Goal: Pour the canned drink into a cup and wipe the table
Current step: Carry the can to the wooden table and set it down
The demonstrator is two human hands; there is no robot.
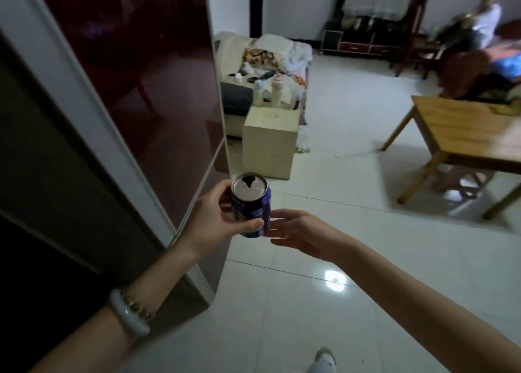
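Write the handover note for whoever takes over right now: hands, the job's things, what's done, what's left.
Left hand: grips the purple can, held upright over the tiled floor.
Right hand: open, fingers stretched to the can's lower side; contact cannot be told.
Can: top already open.
Wooden table: ahead to the right, not yet reached.
No cup or cloth in view.
Done: can opened and in hand.
Left: find a cup, pour, then wipe the table.
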